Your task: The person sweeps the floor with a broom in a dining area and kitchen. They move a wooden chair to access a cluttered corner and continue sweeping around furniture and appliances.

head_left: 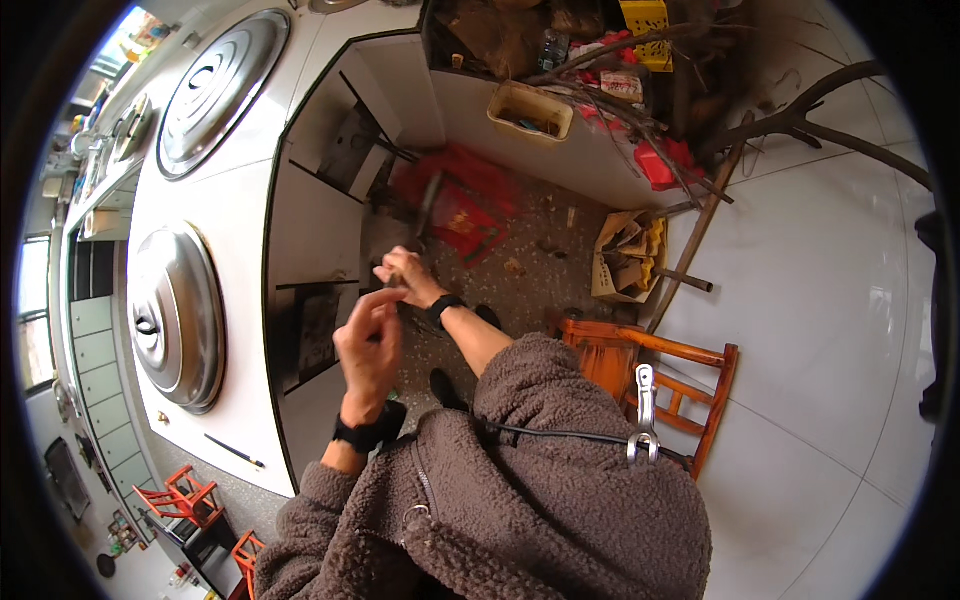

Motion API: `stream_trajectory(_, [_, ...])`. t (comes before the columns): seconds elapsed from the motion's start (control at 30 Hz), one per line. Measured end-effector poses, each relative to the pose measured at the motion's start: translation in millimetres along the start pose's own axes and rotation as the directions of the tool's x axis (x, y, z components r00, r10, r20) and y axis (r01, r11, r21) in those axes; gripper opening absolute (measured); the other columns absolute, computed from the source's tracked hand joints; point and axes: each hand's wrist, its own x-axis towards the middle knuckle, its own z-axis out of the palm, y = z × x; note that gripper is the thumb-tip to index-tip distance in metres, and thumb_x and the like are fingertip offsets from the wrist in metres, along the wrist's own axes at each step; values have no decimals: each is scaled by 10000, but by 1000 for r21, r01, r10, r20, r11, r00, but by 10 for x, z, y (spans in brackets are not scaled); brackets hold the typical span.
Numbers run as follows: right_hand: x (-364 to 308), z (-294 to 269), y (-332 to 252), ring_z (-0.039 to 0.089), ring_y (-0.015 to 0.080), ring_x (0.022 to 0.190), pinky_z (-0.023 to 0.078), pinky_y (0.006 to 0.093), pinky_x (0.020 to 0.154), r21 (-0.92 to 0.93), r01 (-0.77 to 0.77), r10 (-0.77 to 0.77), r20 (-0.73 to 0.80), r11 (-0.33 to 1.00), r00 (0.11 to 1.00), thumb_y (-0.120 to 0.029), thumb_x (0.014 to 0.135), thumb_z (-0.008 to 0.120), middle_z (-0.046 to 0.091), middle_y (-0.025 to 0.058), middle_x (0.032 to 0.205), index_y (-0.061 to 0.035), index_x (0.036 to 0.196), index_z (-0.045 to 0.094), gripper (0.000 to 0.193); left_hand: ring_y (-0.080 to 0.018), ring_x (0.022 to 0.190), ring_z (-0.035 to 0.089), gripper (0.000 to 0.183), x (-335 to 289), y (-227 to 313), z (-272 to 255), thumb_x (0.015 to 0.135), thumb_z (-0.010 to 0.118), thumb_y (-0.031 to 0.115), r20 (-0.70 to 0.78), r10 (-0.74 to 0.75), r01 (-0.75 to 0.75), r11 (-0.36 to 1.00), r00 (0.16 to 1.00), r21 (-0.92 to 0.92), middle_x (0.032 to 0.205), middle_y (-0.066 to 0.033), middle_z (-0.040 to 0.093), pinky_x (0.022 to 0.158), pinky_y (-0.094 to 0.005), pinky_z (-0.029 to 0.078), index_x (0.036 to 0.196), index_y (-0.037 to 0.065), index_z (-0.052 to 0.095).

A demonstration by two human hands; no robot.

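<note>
My left hand [370, 350] is raised beside the white stove side, fingers curled and the index finger stretched toward my right hand. My right hand [408, 278] is just beyond it, its fingers closed near a small dark piece; what either hand grips is too small and blurred to name. Both wrists wear black bands. Past my right hand, a blurred red bag [465, 225] lies on the speckled floor, with a greyish rod-like piece [430, 205] over it. Dark stove openings [310, 335] are to the left of my hands.
Two domed metal lids [180, 320] sit on the white stove top. A low wall holds a plastic tub [530, 112]; branches [800, 120] and clutter lie beyond. A cardboard box [628, 258] with scraps and a wooden chair [650, 375] are at the right.
</note>
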Motion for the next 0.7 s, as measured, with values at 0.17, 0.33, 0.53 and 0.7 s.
stream_trajectory(0.17, [300,-431,-1051,564,340,724,441,444,625,-53,63,-59,69,997,996,-155,792,633,532,128,695,-56,685,498,198,-20,492,396,118,14,631,-482,906,503,8,-182,115,-140,981,977,-133,542,23,474,470,-183,279,966,-25,599])
stream_trajectory(0.33, [221,-895,-1447,573,330,764,443,457,663,-261,-60,96,126,963,987,-177,709,692,555,115,731,-70,706,512,209,-46,431,261,174,260,789,-743,968,409,49,-201,48,-150,834,978,-531,492,46,318,505,-237,345,1018,-45,547])
stream_trajectory(0.53, [-268,-1501,-360,598,348,761,496,450,676,-578,-331,468,102,746,878,-161,702,686,594,150,746,-59,697,604,131,-19,501,320,159,533,47,289,960,478,101,85,-293,295,809,952,-509,607,71,399,467,-197,263,1011,21,606])
stream_trajectory(0.7, [-658,-1630,599,539,367,742,438,460,653,-439,-292,371,105,850,923,-106,757,654,499,164,663,-30,642,458,239,10,582,405,165,344,-408,1032,907,496,12,288,-296,386,857,911,-341,673,82,491,504,-171,309,964,26,650])
